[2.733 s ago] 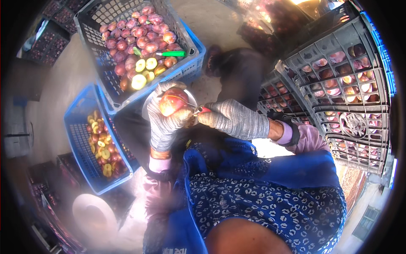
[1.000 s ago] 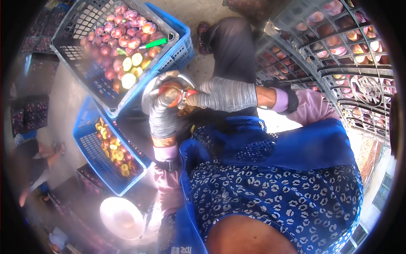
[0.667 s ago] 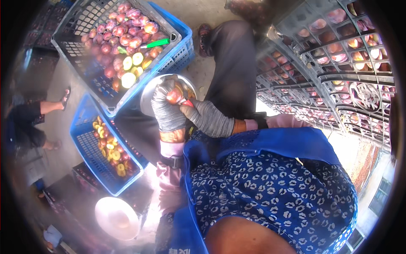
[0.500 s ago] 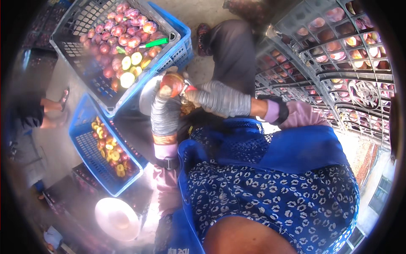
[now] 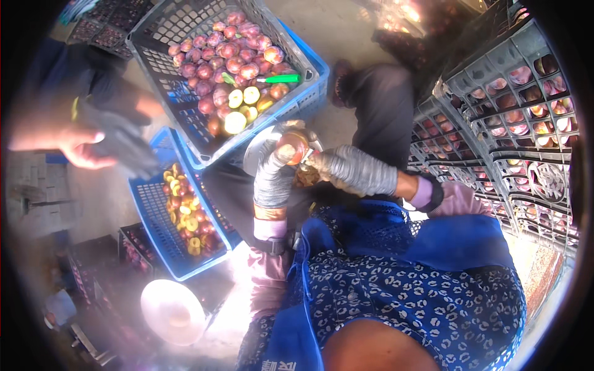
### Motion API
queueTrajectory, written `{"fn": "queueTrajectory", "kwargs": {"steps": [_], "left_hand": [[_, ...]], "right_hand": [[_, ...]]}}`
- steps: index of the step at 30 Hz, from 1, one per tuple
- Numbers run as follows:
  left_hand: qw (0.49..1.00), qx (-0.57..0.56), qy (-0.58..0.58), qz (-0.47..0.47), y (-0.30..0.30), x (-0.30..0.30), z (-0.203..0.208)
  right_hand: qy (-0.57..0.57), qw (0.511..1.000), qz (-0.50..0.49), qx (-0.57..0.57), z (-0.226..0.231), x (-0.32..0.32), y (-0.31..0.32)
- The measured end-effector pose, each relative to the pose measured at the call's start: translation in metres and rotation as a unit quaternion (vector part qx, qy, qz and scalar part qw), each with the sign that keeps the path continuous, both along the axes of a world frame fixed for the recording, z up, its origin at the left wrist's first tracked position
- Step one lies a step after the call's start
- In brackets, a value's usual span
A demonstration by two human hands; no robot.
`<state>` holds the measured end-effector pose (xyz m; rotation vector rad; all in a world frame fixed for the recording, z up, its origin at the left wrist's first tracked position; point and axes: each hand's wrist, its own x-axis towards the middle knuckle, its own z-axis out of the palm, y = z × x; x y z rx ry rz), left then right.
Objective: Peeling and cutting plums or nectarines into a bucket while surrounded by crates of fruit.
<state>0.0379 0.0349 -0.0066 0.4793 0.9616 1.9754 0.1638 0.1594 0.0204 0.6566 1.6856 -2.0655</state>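
Over my lap, my left hand [image 5: 276,173] in a grey knitted glove is closed around a reddish plum [image 5: 297,148]. My right hand [image 5: 359,170], gloved alike, grips a small knife [image 5: 306,156] whose blade touches the plum; its reddish handle is mostly hidden. Beneath my hands sits a pale bowl [image 5: 250,156] with brownish bits inside. Just beyond stands a grey crate [image 5: 150,69] of whole purple-red plums [image 5: 234,64]. Several cut yellow halves [image 5: 235,122] and a green-handled knife [image 5: 283,78] lie on those plums.
A blue crate [image 5: 185,274] at my left holds cut plums [image 5: 189,213]. Beside it is a white round stool or basin [image 5: 173,312]. Stacked dark crates [image 5: 489,133] of plums rise at my right. At far left, another person's hand [image 5: 83,145] holds something grey, blurred.
The scene has shifted right and slightly down in the picture. Another person's arms have come in at the left above the blue crate. My hands keep hold of the plum and knife.
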Motion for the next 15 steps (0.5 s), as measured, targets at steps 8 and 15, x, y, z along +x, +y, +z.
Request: {"fn": "queueTrajectory", "kwargs": {"steps": [8,15], "left_hand": [[0.989,-0.026,0.088,0.113,0.014,0.013,-0.006],[0.999,-0.033,0.008,0.024,0.007,-0.005,-0.032]], "right_hand": [[0.327,0.887,-0.170,0.280,-0.050,-0.002,-0.038],[0.130,0.975,-0.145,0.103,-0.052,-0.002,-0.036]]}}
